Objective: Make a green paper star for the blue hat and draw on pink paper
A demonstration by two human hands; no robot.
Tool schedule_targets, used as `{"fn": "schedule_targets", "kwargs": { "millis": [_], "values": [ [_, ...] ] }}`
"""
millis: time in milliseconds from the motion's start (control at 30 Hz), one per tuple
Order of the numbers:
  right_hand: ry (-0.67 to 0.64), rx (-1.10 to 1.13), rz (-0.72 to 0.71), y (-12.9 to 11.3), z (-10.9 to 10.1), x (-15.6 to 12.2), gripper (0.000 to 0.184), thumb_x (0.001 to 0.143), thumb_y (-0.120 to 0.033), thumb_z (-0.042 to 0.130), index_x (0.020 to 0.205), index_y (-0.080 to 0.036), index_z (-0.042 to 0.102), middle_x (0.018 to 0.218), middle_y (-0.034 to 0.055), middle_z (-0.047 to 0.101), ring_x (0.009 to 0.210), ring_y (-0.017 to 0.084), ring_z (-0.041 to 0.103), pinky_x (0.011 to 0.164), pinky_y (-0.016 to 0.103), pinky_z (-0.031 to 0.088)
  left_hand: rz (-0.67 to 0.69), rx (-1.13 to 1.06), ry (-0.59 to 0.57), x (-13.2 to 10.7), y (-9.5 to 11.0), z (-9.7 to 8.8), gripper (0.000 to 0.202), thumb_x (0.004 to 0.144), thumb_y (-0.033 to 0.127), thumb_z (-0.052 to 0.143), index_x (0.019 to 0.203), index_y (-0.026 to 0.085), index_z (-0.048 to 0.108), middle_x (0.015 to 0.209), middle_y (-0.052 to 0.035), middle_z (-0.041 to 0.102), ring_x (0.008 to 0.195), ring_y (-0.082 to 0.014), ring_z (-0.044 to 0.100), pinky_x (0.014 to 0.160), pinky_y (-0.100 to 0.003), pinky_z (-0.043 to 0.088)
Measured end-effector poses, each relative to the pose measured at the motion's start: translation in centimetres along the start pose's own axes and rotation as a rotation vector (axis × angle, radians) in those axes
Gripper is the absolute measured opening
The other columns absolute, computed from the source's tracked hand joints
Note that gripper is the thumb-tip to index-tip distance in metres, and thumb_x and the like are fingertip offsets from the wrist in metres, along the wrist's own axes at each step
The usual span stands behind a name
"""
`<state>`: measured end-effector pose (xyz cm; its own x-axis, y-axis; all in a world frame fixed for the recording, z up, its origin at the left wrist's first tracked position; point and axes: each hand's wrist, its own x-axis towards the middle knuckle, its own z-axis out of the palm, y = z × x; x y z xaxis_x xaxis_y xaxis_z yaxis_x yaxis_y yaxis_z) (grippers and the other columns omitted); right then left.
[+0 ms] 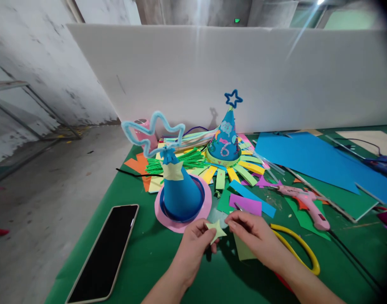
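Note:
My left hand [193, 242] pinches a small pale yellow paper star [217, 228] just in front of a blue cone hat [179, 192]. The hat has a pink brim, a yellow star stuck near its top and a light blue pipe-cleaner star [152, 131] above it. My right hand [255, 236] is closed in a pinch at the star's right tip, touching it. A second blue cone hat [225, 139], decorated and topped with a dark blue pipe-cleaner star, stands farther back on a ring of coloured paper strips.
A black phone [106, 253] lies at the left on the green table [142, 270]. Yellow-handled scissors [299, 249] lie under my right wrist. A pink glue gun [305, 202], blue paper sheet [310, 160], green pipe cleaners [174, 162] and paper scraps lie behind. A white board walls the back.

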<state>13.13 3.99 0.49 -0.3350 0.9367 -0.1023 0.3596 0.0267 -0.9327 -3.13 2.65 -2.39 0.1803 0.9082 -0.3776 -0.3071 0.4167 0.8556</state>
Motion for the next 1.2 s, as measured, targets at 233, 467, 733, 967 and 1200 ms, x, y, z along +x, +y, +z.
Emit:
{"fn": "schedule_targets", "kwargs": {
  "millis": [233, 467, 733, 967, 1200],
  "values": [
    [-0.037, 0.072, 0.078, 0.2, 1.3, -0.1, 0.025, 0.084, -0.037, 0.044, 0.071, -0.017, 0.051, 0.063, -0.0017, 0.046, 0.059, 0.012, 0.040, 0.053, 0.023, 0.031, -0.009, 0.008, -0.007, 0.1, -0.3, -0.2, 0.016, 0.071, 0.023, 0.060, 0.060, 0.014, 0.052, 0.055, 0.0020, 0.054, 0.044, -0.0067, 0.046, 0.048, -0.020, 0.030],
    [-0.019, 0.289, 0.133, 1.4, 2.8, 0.7, 0.022, 0.082, -0.030, 0.047, 0.065, -0.016, 0.049, 0.059, -0.0019, 0.049, 0.057, 0.011, 0.045, 0.055, 0.022, 0.034, -0.040, -0.006, -0.012, 0.3, -0.5, -0.3, 0.023, 0.076, 0.028, 0.054, 0.058, 0.013, 0.052, 0.052, 0.0006, 0.052, 0.043, -0.0083, 0.045, 0.046, -0.021, 0.031],
    [-0.014, 0.341, 0.131, 1.6, 2.4, 0.7, 0.023, 0.081, -0.030, 0.048, 0.064, -0.015, 0.052, 0.059, -0.0016, 0.051, 0.059, 0.012, 0.048, 0.054, 0.022, 0.034, -0.042, -0.030, -0.033, 0.4, -0.2, -0.2, 0.028, 0.078, 0.034, 0.050, 0.058, 0.014, 0.051, 0.053, 0.0000, 0.052, 0.044, -0.0095, 0.047, 0.047, -0.023, 0.036],
    [-0.003, 0.253, 0.101, 1.6, 2.3, 0.6, 0.024, 0.081, -0.030, 0.047, 0.063, -0.015, 0.052, 0.058, -0.0017, 0.047, 0.057, 0.011, 0.042, 0.053, 0.022, 0.032, -0.029, 0.043, -0.015, 0.5, -0.5, -0.4, 0.017, 0.069, 0.023, 0.061, 0.060, 0.014, 0.050, 0.057, 0.0008, 0.056, 0.042, -0.0070, 0.047, 0.044, -0.019, 0.030],
    [0.035, 0.246, 0.102, 1.0, 1.9, 0.5, 0.030, 0.083, -0.034, 0.042, 0.059, -0.016, 0.047, 0.055, -0.0040, 0.037, 0.052, 0.010, 0.035, 0.048, 0.022, 0.027, -0.017, 0.060, 0.011, 0.4, -0.4, -0.1, 0.018, 0.069, 0.024, 0.060, 0.059, 0.014, 0.049, 0.055, 0.0018, 0.056, 0.040, -0.0058, 0.046, 0.044, -0.019, 0.031]
  ]
}}
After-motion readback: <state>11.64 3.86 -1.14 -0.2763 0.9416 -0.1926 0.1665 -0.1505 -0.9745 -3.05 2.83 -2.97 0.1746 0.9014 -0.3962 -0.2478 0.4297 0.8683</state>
